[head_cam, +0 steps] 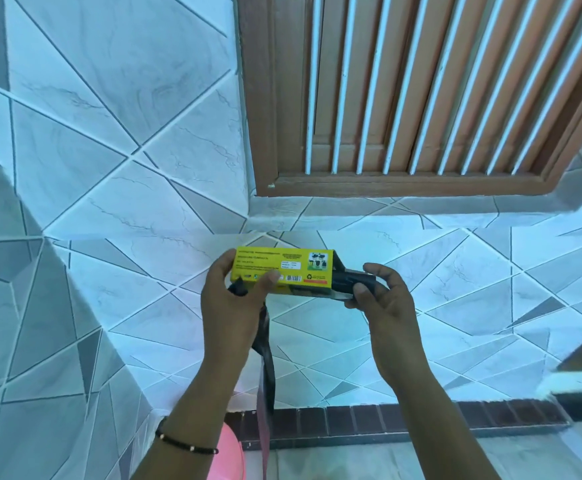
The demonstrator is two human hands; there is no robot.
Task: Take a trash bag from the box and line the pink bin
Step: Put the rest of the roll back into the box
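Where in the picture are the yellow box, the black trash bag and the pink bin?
yellow box (279,268): head view, middle of its printed face.
black trash bag (267,372): head view, hanging strip below the box.
pink bin (230,455): head view, visible rim at bottom.

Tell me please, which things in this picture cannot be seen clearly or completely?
- Pink bin, head view: mostly hidden by the left forearm and cut off by the bottom edge.
- Text on the yellow box: too small to read.
- Black roll at the box's open end: partly covered by the right hand.
- Dangling black bag strip: its upper end is hidden behind the left hand.
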